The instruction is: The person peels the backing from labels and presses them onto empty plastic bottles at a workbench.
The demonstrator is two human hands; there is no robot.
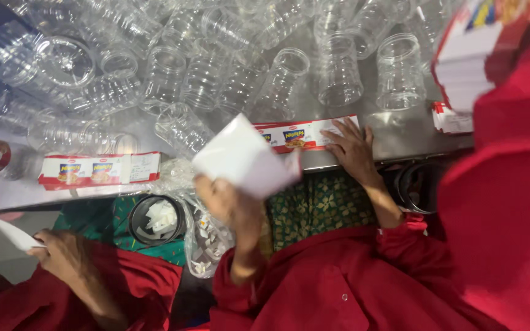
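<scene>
At frame centre, the left hand (231, 205) grasps a white sheet (246, 160) off the table edge (400, 144); the right hand (352, 147) lies flat, released, on a label strip (295, 135), jars (338, 70) crowding above.

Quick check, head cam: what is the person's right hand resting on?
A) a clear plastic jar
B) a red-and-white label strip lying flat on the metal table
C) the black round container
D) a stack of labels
B: the right hand lies flat, fingers spread, on the red-and-white label strip at the edge of the metal table, while the left hand holds up a white sheet.
</scene>
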